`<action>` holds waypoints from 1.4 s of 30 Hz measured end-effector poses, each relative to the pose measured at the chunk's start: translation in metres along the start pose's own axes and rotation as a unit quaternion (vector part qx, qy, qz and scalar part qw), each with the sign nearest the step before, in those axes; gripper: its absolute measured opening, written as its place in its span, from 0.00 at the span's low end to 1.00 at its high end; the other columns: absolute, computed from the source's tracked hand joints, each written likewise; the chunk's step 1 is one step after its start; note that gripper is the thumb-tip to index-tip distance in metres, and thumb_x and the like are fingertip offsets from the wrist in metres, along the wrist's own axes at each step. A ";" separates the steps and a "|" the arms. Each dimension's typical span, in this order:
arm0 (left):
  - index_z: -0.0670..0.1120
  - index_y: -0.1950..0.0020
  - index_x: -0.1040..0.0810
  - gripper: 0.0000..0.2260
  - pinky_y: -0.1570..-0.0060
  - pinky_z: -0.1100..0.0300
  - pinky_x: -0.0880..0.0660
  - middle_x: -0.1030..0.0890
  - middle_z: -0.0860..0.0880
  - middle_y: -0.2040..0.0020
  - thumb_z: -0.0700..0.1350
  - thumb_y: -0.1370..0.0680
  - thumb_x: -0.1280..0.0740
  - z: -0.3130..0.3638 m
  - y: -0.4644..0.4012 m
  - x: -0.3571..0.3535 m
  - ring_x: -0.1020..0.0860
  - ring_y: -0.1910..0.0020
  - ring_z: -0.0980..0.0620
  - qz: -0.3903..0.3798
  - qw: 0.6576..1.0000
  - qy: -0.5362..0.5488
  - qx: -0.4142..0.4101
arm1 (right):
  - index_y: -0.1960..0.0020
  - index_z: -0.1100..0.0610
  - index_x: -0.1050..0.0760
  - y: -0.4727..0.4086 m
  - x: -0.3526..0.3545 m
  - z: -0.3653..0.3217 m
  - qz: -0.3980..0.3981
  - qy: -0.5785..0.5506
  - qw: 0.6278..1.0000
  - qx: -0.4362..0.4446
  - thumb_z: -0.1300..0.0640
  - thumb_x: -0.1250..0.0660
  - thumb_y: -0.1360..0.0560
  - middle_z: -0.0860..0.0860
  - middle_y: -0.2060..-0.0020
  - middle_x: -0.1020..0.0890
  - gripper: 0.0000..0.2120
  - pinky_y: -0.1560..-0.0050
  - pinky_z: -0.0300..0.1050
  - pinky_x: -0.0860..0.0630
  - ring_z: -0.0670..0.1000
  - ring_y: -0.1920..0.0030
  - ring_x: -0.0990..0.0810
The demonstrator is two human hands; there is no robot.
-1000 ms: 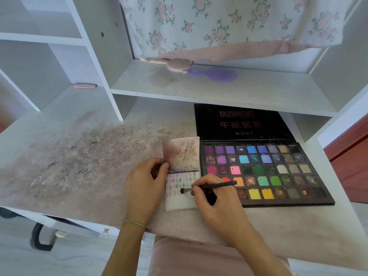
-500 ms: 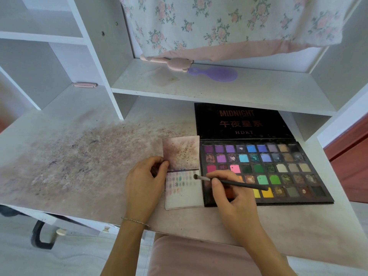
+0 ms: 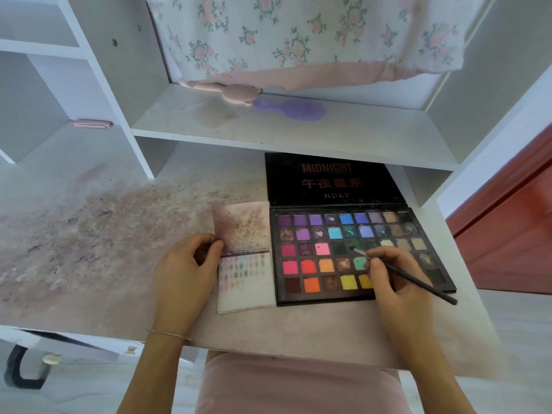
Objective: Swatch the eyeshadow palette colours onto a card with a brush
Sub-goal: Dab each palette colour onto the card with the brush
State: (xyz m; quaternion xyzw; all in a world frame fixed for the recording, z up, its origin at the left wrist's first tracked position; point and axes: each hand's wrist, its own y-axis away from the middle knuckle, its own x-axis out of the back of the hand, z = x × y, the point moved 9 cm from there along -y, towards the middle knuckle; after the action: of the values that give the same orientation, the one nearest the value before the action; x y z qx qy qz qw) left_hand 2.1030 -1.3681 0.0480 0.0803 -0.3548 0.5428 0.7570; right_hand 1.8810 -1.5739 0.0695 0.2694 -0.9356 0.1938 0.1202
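Note:
An open black eyeshadow palette (image 3: 316, 252) with several rows of coloured pans lies on the desk, its lid (image 3: 328, 180) leaning back. Left of it lies a white card (image 3: 251, 288) with small colour swatches on its upper part, hinged to a stained flap (image 3: 242, 225). My right hand (image 3: 397, 285) grips a thin black brush (image 3: 418, 283), and the brush tip rests on a dark green pan in the middle row. My left hand (image 3: 185, 273) rests with curled fingers on the card's left edge and holds it down.
A shelf (image 3: 298, 135) overhangs the palette lid, carrying a purple hairbrush (image 3: 295, 110) and a pink object (image 3: 227, 91). Floral fabric (image 3: 298, 40) hangs above. The desk (image 3: 89, 234) is stained with powder to the left. A red cabinet (image 3: 507, 219) stands to the right.
My right hand has carried the brush from the card rightward across the palette, and the tip now touches a green pan. My left hand has stayed on the card.

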 end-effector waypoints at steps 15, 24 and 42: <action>0.49 0.58 0.21 0.03 0.67 0.65 0.34 0.26 0.60 0.67 0.44 0.25 0.34 0.001 0.001 -0.001 0.28 0.66 0.61 -0.005 1.000 -0.003 0.001 | 0.59 0.45 0.31 -0.003 0.038 0.024 0.083 0.068 0.993 -0.041 0.64 0.41 0.24 0.45 0.66 0.23 0.14 0.68 0.29 0.28 0.34 0.63 0.24; 0.49 0.58 0.21 0.02 0.69 0.65 0.37 0.27 0.62 0.67 0.44 0.26 0.33 0.002 0.000 0.000 0.28 0.66 0.62 0.000 1.000 -0.012 0.003 | 0.62 0.45 0.31 -0.004 0.034 0.018 0.071 0.089 0.993 -0.023 0.68 0.41 0.25 0.45 0.71 0.25 0.17 0.67 0.23 0.31 0.33 0.66 0.25; 0.50 0.58 0.22 0.02 0.67 0.64 0.34 0.26 0.59 0.67 0.44 0.26 0.33 0.001 0.000 -0.001 0.28 0.66 0.60 -0.005 1.000 -0.002 0.005 | 0.62 0.46 0.31 -0.003 0.030 0.009 0.081 0.067 0.994 -0.012 0.68 0.40 0.25 0.44 0.70 0.25 0.17 0.69 0.24 0.30 0.34 0.65 0.24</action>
State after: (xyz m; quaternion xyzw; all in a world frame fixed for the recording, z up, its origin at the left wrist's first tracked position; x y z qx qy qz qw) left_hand 2.1024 -1.3689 0.0479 0.0868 -0.3532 0.5402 0.7589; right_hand 1.8569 -1.5937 0.0720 0.1778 -0.9464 0.2090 0.1702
